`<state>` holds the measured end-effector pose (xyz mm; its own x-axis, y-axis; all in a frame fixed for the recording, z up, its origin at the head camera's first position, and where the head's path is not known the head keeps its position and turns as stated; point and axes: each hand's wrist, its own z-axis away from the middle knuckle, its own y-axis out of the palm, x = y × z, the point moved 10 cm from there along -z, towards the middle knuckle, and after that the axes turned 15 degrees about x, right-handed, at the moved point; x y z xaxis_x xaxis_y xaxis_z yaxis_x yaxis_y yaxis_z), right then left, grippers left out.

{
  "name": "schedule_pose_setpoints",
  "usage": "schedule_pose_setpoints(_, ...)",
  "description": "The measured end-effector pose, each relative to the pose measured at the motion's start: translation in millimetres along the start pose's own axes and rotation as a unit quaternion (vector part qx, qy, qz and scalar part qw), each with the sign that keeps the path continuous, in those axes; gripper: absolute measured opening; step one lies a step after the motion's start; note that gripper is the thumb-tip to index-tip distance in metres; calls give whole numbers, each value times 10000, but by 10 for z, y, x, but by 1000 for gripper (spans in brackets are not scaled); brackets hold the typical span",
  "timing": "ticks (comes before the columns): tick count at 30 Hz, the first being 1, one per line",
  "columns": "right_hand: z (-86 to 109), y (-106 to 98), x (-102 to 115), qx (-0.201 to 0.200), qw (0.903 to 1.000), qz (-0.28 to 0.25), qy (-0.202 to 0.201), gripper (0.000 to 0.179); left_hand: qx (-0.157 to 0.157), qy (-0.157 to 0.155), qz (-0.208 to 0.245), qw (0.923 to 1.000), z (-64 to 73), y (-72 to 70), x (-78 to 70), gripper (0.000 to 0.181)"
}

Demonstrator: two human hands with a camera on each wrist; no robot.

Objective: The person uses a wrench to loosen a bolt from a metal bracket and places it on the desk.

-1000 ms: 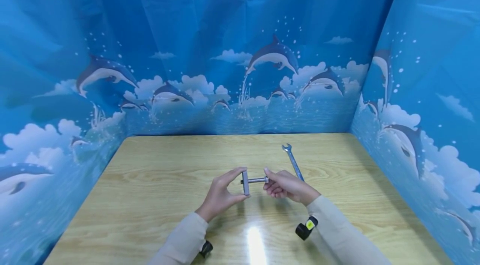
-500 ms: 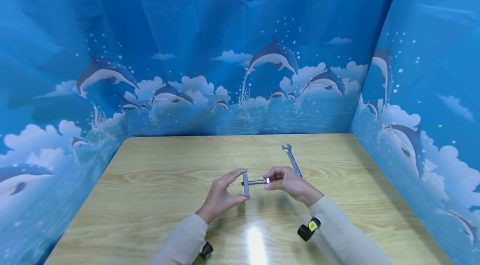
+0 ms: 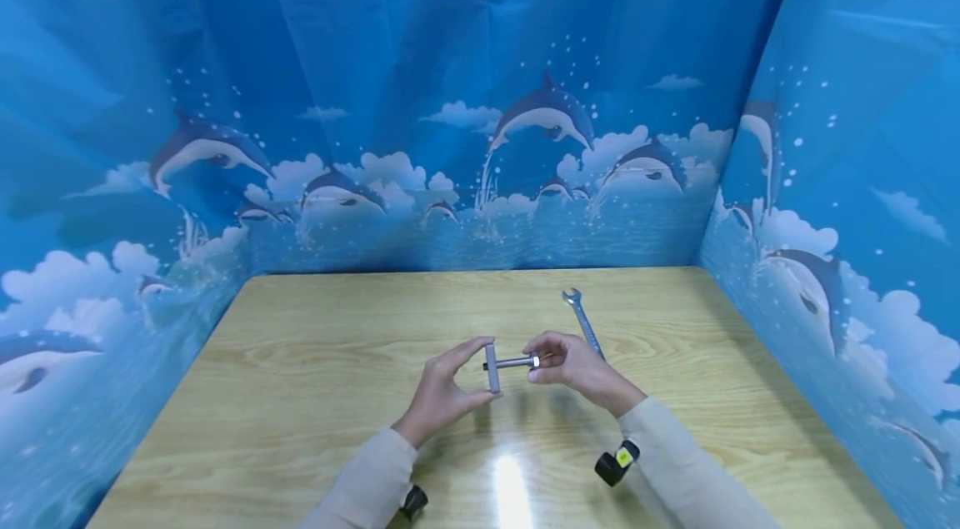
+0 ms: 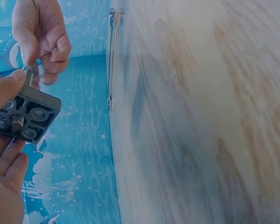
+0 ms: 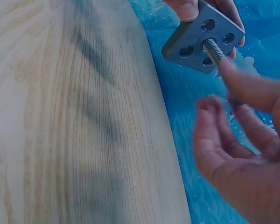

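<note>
My left hand [image 3: 441,389] grips a square grey metal plate [image 3: 492,369] by its opposite edges, thumb below and fingers above in the head view. Through its centre runs a threaded bolt [image 5: 213,51], whose tip pokes out of the recessed back face in the left wrist view. Round holes surround the bolt on the flat face of the plate [image 5: 186,39]. At the bolt's head end, my right hand [image 3: 581,369] pinches with thumb and fingers; in the right wrist view those fingers blur and partly hide the head. Both hands are above the table.
A combination wrench [image 3: 582,321] lies on the wooden table [image 3: 337,346] behind the right hand, its lower end hidden by that hand. Blue dolphin-print curtains [image 3: 420,204] border the table at the back and sides.
The right hand's fingers have turned about the bolt's head end, from curled below it to arched over it. The left hand and plate hold nearly the same place.
</note>
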<state>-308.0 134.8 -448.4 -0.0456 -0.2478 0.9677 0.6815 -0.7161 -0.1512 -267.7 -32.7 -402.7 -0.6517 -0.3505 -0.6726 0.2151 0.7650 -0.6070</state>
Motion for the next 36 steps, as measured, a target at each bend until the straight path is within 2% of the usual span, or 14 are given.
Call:
schedule_pose_setpoints(5,-39,76,-94,512,9980,-329,138,58,-33,36,-105,9999,5,-2,-4,76)
schedule_pose_setpoints(12,-45,92,-222,568,9918,-961,626,76,-29,199,-345,9992,13,-3,-40,76)
schedule_pose_setpoints(17,-57,118,-300,423,9887,-992,1044,71,-5,372,-446,9983,16,10,-68,76)
schedule_pose_setpoints(21,-52,110,-293,379,9876,-936,1203,65,49,343,-474,9983,15,25,-62,76)
schedule_pose_setpoints(24,-45,106,-248,484,9886,-891,1109,60,59,277,-415,9987,14,21,-59,76)
schedule_pose_setpoints(27,-36,76,-188,441,9916,-874,844,47,20,223,-369,9991,17,8,-55,76)
schedule_pose_setpoints(30,-24,8,-137,152,9961,-685,542,35,-16,194,-340,9992,21,-3,-51,76)
schedule_pose_setpoints(36,6,-87,-92,-583,9975,-79,381,40,-12,169,-233,9996,22,-8,-38,76)
